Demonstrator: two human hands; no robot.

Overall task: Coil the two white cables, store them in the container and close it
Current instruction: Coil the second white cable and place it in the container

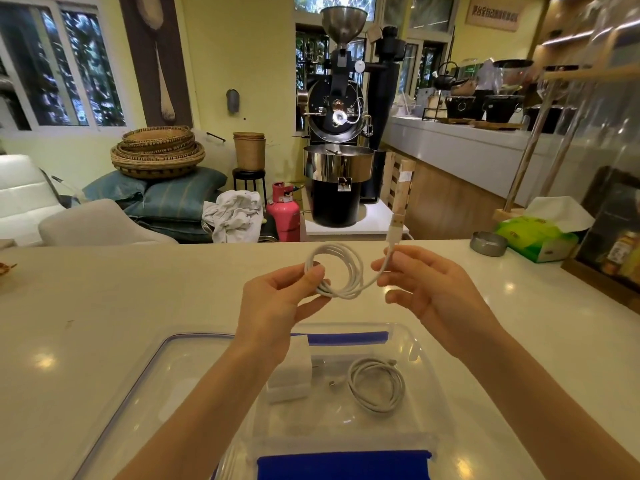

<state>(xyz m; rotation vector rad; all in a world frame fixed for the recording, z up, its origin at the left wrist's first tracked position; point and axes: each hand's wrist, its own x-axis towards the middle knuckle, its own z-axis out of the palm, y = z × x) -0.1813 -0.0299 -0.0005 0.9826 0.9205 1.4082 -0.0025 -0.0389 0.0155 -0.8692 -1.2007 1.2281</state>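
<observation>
My left hand (pixel 277 299) pinches a white cable (pixel 343 271) wound into a small coil, held above the counter. My right hand (pixel 426 282) pinches the loose end of the same cable just below its USB plug (pixel 396 227), which points up. Below my hands stands a clear plastic container (pixel 426 382) with blue clip handles. Inside it lie a second coiled white cable (pixel 377 386) and a white charger block (pixel 294 375). The clear lid (pixel 166 375) with a blue rim lies flat to the left of the container, partly under my left forearm.
The white counter (pixel 104 306) carries a small metal ashtray (pixel 488 243), a green tissue pack (pixel 536 237) and a wooden tray with bottles (pixel 616 268) at the right. Beyond the far edge stand a coffee roaster (pixel 339 140), a pink gas cylinder and chairs.
</observation>
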